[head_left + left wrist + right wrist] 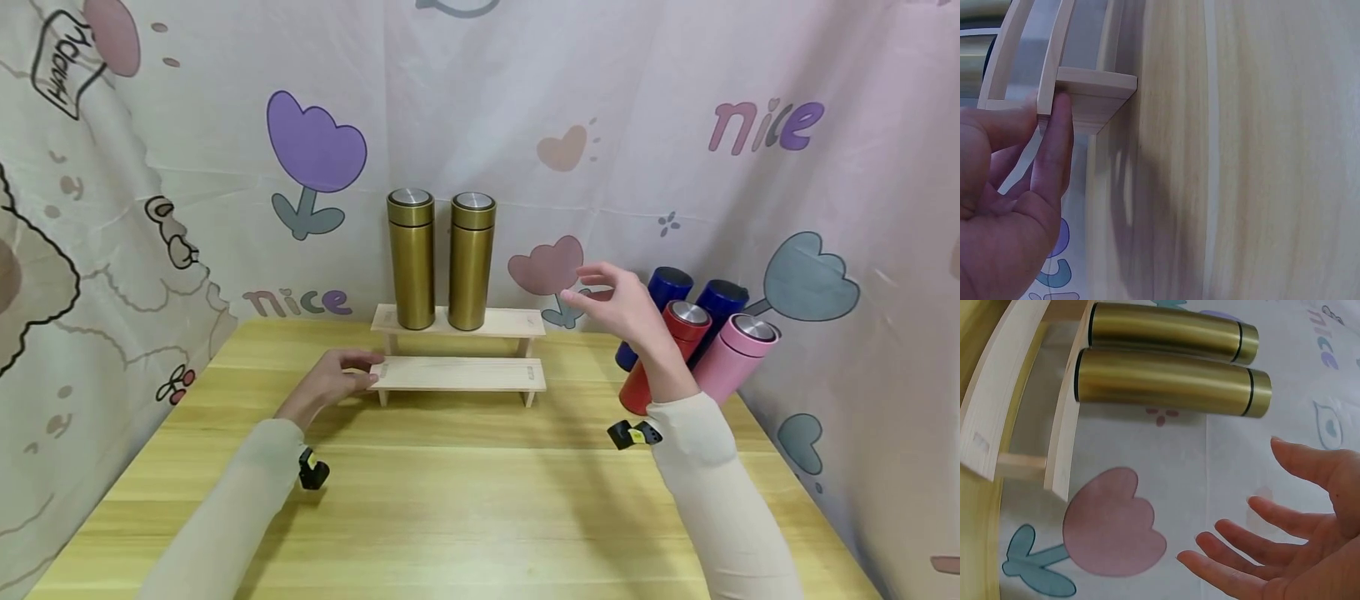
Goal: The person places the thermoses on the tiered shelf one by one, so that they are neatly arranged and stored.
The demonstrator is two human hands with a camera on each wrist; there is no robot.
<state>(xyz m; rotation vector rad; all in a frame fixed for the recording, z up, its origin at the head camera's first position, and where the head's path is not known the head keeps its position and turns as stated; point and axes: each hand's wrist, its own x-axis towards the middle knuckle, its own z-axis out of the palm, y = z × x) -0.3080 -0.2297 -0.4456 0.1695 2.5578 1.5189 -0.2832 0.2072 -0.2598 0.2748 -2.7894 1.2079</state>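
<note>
Two gold thermos flasks [412, 271] stand upright side by side on the upper step of a small two-step wooden rack [459, 374]. My left hand [337, 379] pinches the left end of the rack's lower step. In the left wrist view the thumb lies on top of that board [1054, 69] and the fingers beneath it. My right hand [618, 304] is in the air to the right of the gold flasks, apart from them. Its fingers are spread and loosely bent, with nothing between them, as the right wrist view also shows [1297, 537].
A red flask [637, 387], a pink flask [731, 358] and two blue flasks [670, 286] stand grouped at the table's right, partly behind my right forearm. The wooden table [465, 500] meets a patterned cloth [465, 108] at the back and sides.
</note>
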